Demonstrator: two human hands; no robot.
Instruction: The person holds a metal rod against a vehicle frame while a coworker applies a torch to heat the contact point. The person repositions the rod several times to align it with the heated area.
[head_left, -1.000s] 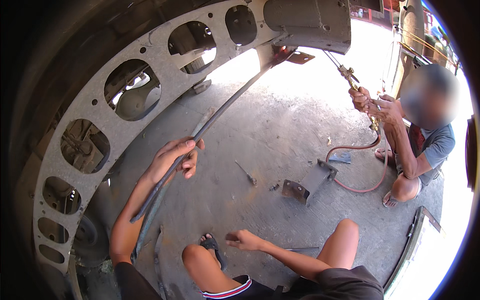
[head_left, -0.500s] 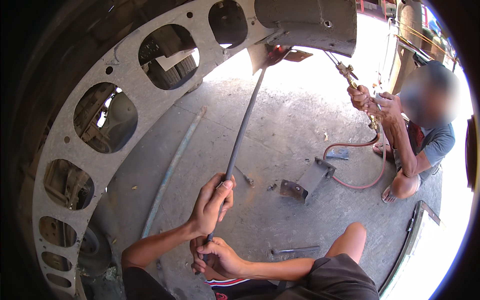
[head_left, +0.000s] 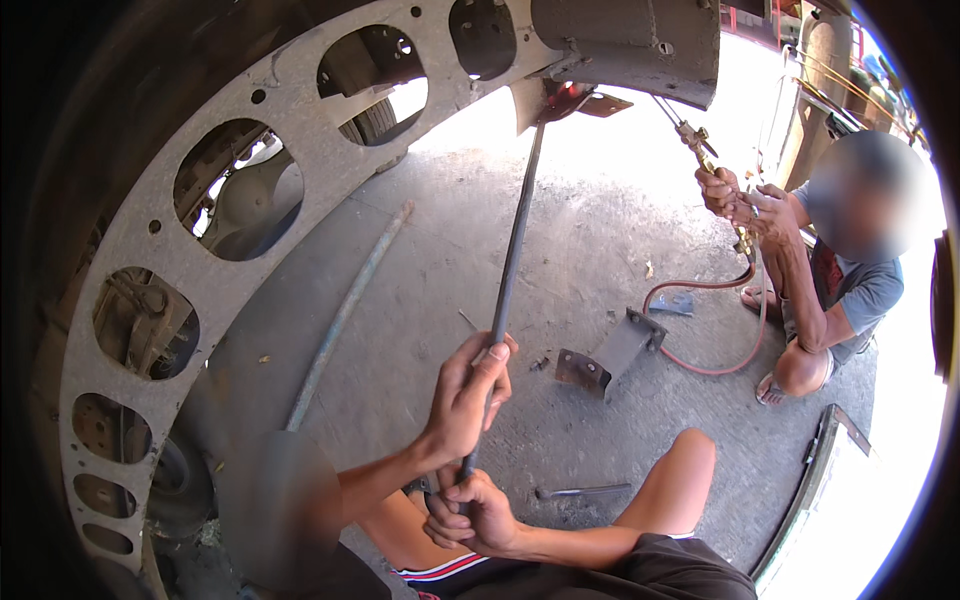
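Long dark metal bar (head_left: 518,240), steeply slanted between the person's bare hands and the underside of the frame, its upper end at a red-glowing patch of metal (head_left: 568,102); whether that end is hooked or merely pressed there cannot be told. The left hand (head_left: 470,388) is wrapped about the bar's lower half, and the right hand (head_left: 480,515) is closed round it near its bottom end. A slip at the hot end could swing the bar abruptly toward the bare knees; heat travelling down it could burn the ungloved palms. Beyond, a co-worker's hands (head_left: 742,208) hold a torch (head_left: 692,142) aimed at the same spot — glare hides any flame — so spatter could reach either person.
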